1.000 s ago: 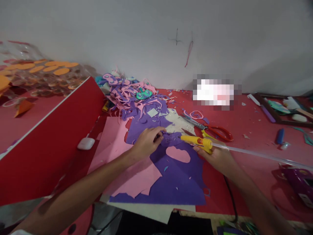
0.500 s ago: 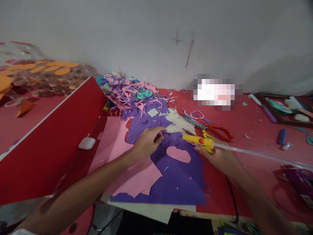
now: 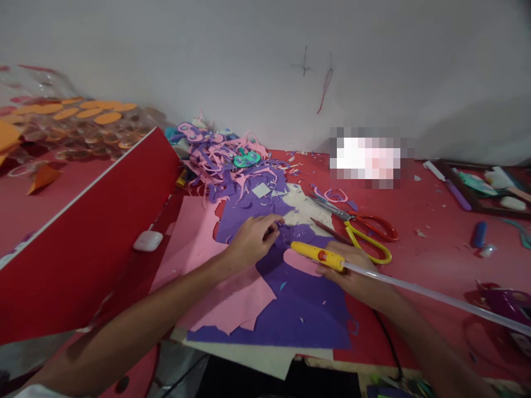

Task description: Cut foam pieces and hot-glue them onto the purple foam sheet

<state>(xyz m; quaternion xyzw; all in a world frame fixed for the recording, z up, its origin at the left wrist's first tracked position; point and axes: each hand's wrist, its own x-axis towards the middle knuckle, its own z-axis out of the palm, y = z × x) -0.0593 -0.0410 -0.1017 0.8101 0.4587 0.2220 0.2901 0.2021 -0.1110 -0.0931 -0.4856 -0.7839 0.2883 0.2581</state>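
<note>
My left hand [image 3: 251, 241] rests with fingers curled and pinched on a small purple foam cut-out [image 3: 296, 234] lying on a large purple foam sheet [image 3: 298, 304]. My right hand [image 3: 354, 271] grips a yellow glue gun [image 3: 317, 255] with a long clear glue stick [image 3: 431, 296] trailing out to the right. The gun's nozzle points left, close to the small cut-out. Pink sheets [image 3: 194, 243] lie beneath the purple sheet.
Red-and-yellow-handled scissors [image 3: 365, 232] lie just beyond my right hand. A heap of pink and purple foam scraps [image 3: 228, 160] sits by the wall. A red board [image 3: 83, 232] slants at left with a white earbud case [image 3: 147, 241] beside it. A purple object [image 3: 508, 304] is at the right edge.
My right hand has swung the glue gun leftward and nearer, bringing its nozzle closer to the small purple cut-out. My left hand has stayed in place on the piece.
</note>
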